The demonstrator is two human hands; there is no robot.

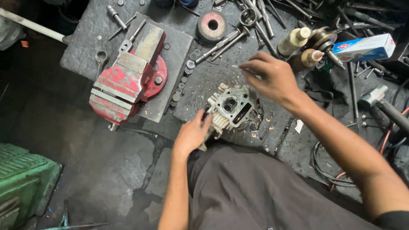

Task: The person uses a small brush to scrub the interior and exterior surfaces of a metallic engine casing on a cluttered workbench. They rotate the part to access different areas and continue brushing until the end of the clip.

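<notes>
A finned, grey cast-metal engine cylinder head [231, 109] with a rectangular opening on top sits near the front edge of a dark, grimy workbench [89, 46], at the centre of the view. The left hand [191, 134] closes on it from about 8 o'clock, fingers curled against its finned side and the thumb up at its edge, so that hand is gripping the part. The right hand [269, 77] hovers just beyond the part at about 1 o'clock, its fingertips pinched narrowly together; a thin pale sliver seems to stick out from the pinch toward 9 o'clock, but it is too small to identify.

From the cylinder head, a red bench vise [126, 84] with worn paint and steel jaws stands at 9 to 10 o'clock, bolted to a grey plate. A row of small round washers [183, 80] runs between the vise plate and the part. A round grinding wheel [212, 26] with a pinkish centre lies at 12 o'clock, and long steel valves and rods [250, 15] spread out beyond it toward 1 o'clock. A blue and white cardboard box [364, 48] rests at 2 o'clock, well apart. A green metal case [12, 183] sits low at 8 o'clock, off the bench. The person's dark trousers [258, 197] fill the view at 6 o'clock.
</notes>
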